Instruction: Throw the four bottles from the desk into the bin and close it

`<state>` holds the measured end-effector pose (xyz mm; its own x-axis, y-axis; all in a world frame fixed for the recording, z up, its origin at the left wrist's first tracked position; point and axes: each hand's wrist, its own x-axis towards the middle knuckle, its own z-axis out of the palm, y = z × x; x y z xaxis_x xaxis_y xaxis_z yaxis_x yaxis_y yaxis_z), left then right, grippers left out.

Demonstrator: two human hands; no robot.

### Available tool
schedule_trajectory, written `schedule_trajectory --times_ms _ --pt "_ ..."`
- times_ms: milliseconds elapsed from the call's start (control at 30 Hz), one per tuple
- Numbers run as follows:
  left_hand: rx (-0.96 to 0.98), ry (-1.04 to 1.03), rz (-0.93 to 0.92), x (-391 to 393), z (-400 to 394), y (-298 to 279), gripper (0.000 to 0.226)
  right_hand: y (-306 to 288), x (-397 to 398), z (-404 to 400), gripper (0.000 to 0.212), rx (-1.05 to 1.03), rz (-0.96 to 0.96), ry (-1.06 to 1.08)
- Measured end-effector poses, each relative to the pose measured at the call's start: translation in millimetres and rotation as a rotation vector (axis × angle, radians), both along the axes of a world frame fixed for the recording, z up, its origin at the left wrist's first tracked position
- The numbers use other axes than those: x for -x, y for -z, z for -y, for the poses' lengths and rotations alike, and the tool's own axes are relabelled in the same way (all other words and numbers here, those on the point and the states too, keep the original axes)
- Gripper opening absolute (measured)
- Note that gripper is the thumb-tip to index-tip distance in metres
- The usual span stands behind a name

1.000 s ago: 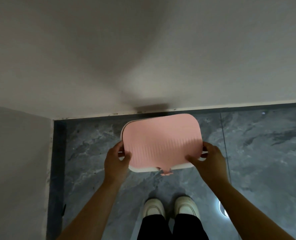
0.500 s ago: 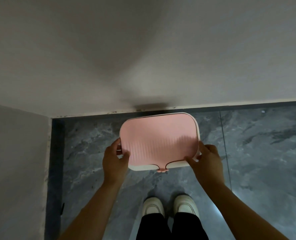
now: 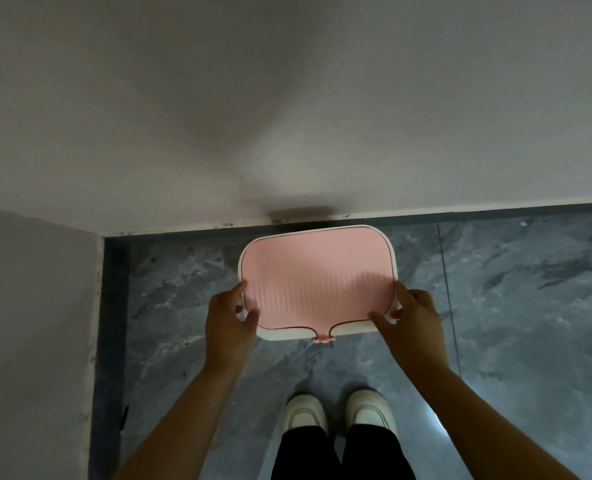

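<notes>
A white bin (image 3: 287,334) stands on the floor against the wall, seen from above. Its pink lid (image 3: 317,278) lies flat inside the white rim, with a small pink tab at the front edge. My left hand (image 3: 230,322) grips the bin's left front corner, thumb on the lid's edge. My right hand (image 3: 410,318) grips the right front corner, fingers resting on the lid. No bottles are visible; the bin's inside is hidden by the lid.
The bin sits in a corner: a pale wall (image 3: 287,116) behind it and another wall (image 3: 28,323) to the left. Grey marble floor tiles (image 3: 530,289) spread to the right. My two white shoes (image 3: 336,414) stand just in front of the bin.
The pink lid has dropped from a raised, tilted position to lie flat within the white rim. Both hands stayed at the front corners and shifted slightly down.
</notes>
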<state>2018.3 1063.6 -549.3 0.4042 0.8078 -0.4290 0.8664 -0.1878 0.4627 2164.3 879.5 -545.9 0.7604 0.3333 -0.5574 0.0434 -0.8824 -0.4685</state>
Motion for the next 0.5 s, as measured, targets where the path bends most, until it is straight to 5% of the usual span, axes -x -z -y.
schedule_trajectory --times_ms 500 --pt "0.114 -0.052 0.027 10.0 6.6 -43.7 0.037 -40.6 -5.7 2.1 0.049 -0.052 -0.15 0.079"
